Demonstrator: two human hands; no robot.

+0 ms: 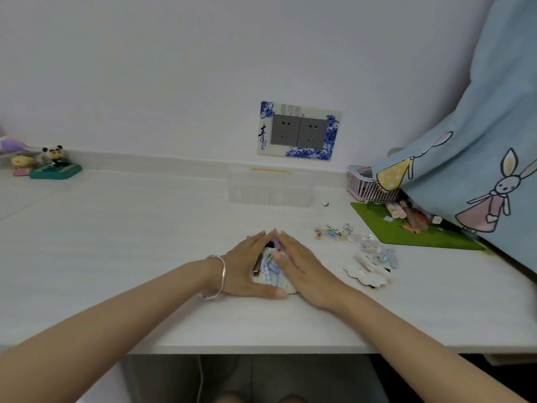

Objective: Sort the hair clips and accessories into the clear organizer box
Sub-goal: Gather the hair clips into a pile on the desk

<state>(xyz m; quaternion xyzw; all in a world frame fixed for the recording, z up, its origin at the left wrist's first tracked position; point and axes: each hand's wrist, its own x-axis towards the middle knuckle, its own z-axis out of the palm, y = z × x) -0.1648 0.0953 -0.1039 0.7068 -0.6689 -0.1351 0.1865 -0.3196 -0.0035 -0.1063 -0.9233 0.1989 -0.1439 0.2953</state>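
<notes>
Left hand [247, 271] and right hand [303, 274] cup blue-checked fabric clips [270, 270].

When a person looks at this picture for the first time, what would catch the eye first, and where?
First, the left hand and right hand, laid flat at the middle of the white desk, enclose a small pile of hair accessories. Behind them, near the wall, stands the clear organizer box, and more small clips lie scattered to the right. Blue rabbit-print fabric fills the right edge.

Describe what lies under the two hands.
A pile of hair accessories: blue gingham fabric and a purple piece show between the left hand and right hand. Palms cover the rest.
</notes>
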